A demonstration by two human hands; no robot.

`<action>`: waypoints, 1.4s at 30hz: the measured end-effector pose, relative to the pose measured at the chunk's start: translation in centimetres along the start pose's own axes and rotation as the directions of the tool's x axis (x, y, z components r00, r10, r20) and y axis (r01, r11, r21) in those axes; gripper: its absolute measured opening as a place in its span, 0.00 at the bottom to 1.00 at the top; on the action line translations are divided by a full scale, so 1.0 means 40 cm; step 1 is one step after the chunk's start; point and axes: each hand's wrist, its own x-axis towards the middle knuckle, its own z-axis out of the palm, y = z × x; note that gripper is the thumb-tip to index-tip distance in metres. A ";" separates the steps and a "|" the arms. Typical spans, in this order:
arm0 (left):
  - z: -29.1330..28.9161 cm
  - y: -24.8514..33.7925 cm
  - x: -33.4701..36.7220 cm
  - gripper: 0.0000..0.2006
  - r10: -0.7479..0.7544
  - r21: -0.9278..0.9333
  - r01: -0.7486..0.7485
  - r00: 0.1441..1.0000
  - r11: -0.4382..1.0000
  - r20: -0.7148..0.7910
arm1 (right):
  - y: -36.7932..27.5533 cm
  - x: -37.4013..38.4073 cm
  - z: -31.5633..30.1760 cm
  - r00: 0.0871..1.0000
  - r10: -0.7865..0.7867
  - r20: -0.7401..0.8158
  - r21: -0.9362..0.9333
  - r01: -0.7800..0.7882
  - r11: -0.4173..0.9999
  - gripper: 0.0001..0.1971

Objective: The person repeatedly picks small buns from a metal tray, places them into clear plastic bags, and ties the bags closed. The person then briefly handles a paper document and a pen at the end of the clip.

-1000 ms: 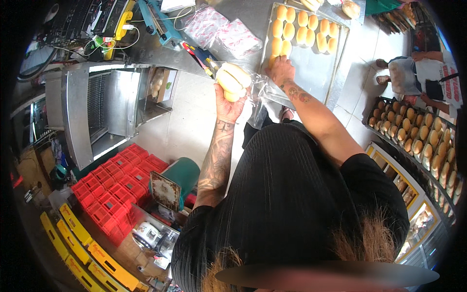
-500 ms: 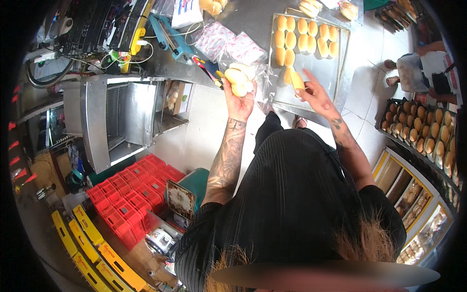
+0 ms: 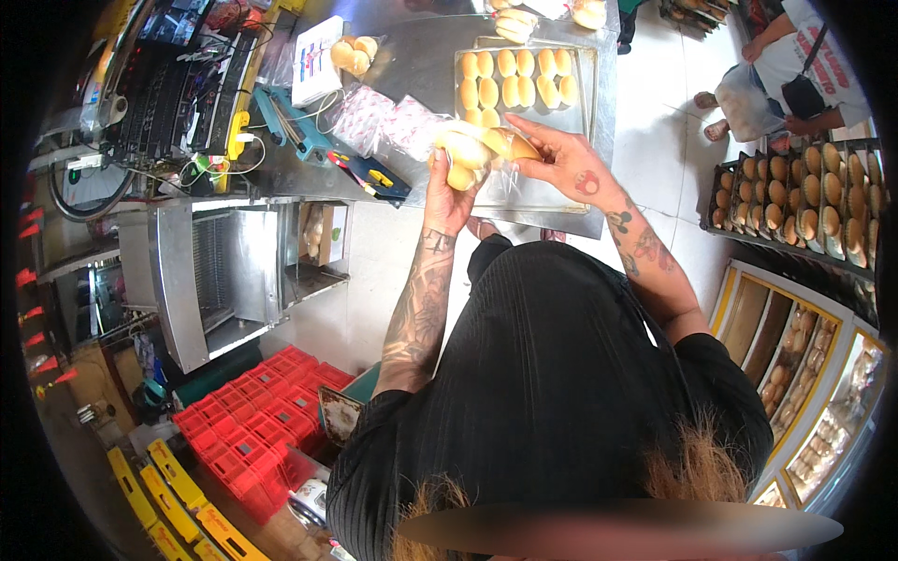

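Golden, rounded bread rolls sit in a cupped left hand beside the rectangular metal tray, as the right hand pinches golden-brown bread close by. Over-tight fingers could dent them; a slack hold could drop them.

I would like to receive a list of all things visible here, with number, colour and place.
table: one, grey, top centre
tray: one, silver, on the table
rolls: at least fourteen, golden, on the tray
bundled rolls: several, pale yellow, centre
patterned packs: apparently two, pink-white, on the table
device: one, teal, table's left
electronics: uncounted, mostly black, upper left
machine: one, silver, left
lattice crates: several, red, lower left
long crates: several, yellow, bottom left
roll rack: one, black, right
cabinet: one, white-yellow, lower right
another person: one, white top, upper right
left hand: one, bare, holding the bundled rolls
right hand: one, bare, holding a roll
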 end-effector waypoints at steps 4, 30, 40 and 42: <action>0.019 -0.024 -0.022 0.29 0.024 0.144 -0.029 0.999 0.989 0.033 | 0.023 -0.009 -0.011 1.000 0.023 0.020 -0.084 -0.021 0.996 0.29; -0.013 -0.118 -0.088 0.29 -0.024 0.194 0.037 0.997 0.980 -0.071 | 0.157 -0.041 0.006 0.999 -0.029 0.017 0.143 0.026 0.989 0.13; -0.127 -0.164 -0.069 0.33 -0.351 0.151 0.351 0.936 0.924 -0.028 | 0.248 0.014 0.065 1.000 0.020 -0.008 -0.034 -0.021 0.999 0.13; -0.175 -0.168 -0.048 0.34 -0.416 0.322 0.428 0.903 0.844 -0.110 | 0.287 0.031 0.081 0.998 0.069 -0.004 -0.080 -0.070 0.994 0.14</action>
